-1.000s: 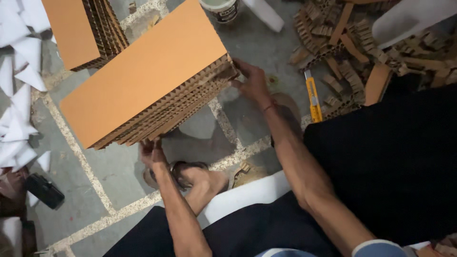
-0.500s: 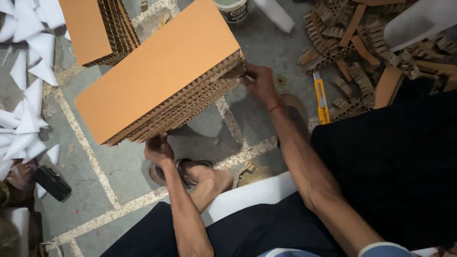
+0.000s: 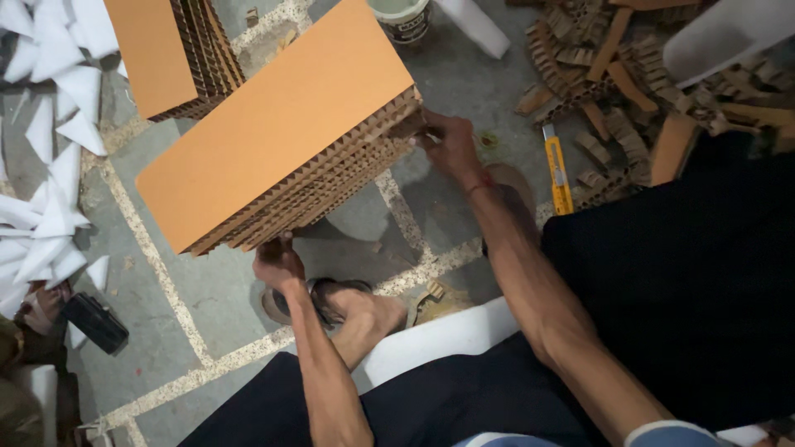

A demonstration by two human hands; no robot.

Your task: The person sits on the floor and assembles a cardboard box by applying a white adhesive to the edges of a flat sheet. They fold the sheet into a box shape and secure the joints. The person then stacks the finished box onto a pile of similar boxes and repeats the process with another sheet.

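A thick block of layered honeycomb cardboard with a plain orange-brown top face is held tilted above the floor. My left hand grips its near lower edge from beneath. My right hand grips the right end of the same block, fingers pressed into the corrugated side. A second, similar cardboard block lies on the floor at the upper left, close behind the held one.
A yellow utility knife lies on the floor right of my right hand. Cardboard offcuts are heaped at the upper right. White paper scraps cover the left side. A small tub stands at the top. My sandalled foot rests below the block.
The cardboard block has stayed in both hands and sits slightly higher and further right in view; my hands have kept their grips on it.
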